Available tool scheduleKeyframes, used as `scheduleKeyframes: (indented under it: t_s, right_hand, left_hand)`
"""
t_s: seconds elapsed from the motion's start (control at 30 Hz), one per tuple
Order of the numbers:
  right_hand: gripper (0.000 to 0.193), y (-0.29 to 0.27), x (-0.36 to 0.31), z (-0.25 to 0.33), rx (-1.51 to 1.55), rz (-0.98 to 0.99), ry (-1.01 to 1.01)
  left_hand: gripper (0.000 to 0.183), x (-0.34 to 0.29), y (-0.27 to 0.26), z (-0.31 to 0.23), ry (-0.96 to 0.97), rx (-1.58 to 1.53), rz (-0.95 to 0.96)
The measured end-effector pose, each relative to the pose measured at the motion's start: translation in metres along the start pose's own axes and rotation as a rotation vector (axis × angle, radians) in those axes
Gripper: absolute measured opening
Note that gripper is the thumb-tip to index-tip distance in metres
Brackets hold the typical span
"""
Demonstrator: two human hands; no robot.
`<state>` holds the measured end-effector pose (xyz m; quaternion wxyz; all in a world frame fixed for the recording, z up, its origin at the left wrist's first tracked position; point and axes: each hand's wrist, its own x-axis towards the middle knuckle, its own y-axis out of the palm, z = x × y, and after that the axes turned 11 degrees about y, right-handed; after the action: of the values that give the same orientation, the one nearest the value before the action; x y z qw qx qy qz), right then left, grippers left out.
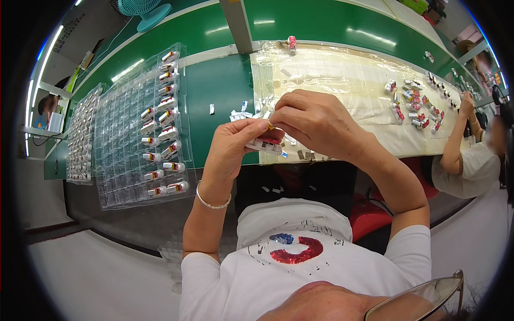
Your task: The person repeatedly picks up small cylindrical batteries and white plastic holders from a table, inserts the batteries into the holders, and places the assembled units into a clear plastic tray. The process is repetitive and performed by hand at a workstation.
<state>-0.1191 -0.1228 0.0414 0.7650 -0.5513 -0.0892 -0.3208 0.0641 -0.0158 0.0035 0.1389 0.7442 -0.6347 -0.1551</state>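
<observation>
Left grip [229, 142] holding red-white piece [265, 145], right grip [320, 120] pinching its yellow bit [271, 127], near table edge [199, 162]

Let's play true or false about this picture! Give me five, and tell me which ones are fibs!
1. The left hand holds a small red-and-white piece. True.
2. The other hand is far away from that piece. False: the fingertips of the right hand are right by it.
3. The bracelet is on the right wrist. False: the silvery bracelet is on the left wrist.
4. A clear plastic tray lies to the left of the hands. True.
5. The fan is bright red. False: the fan is turquoise.
</observation>
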Motion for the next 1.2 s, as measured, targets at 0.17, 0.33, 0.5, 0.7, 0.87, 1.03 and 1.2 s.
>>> scheduleKeyframes:
  t_s: [0.17,0.33,0.5,0.7,0.87,1.03,1.2]
  right_hand:
    - [0.007,-0.009,0.005,0.008,-0.105,0.112,0.040]
    - [0.010,-0.008,0.005,0.006,-0.165,0.110,-0.035]
    - [0.012,-0.004,0.005,0.006,-0.147,0.096,-0.017]
    - [0.011,-0.001,0.006,0.006,-0.119,0.061,-0.006]
    - [0.012,0.002,0.004,0.002,-0.030,0.028,0.042]
    - [0.013,0.001,0.001,-0.003,-0.070,0.040,0.013]
    - [0.013,-0.001,0.002,0.000,-0.105,0.051,0.006]
  left_hand:
    - [0.024,-0.002,0.003,0.002,0.078,0.129,0.004]
    - [0.023,-0.002,0.003,0.003,0.085,0.099,0.005]
    - [0.022,-0.002,0.005,0.003,0.094,0.113,-0.037]
    - [0.020,-0.002,0.007,0.003,0.122,0.088,-0.067]
    - [0.019,-0.002,0.006,0.005,0.123,0.133,-0.106]
    - [0.018,0.000,0.002,0.007,0.127,0.140,-0.082]
    - [0.019,0.000,0.006,0.007,0.169,0.163,-0.082]
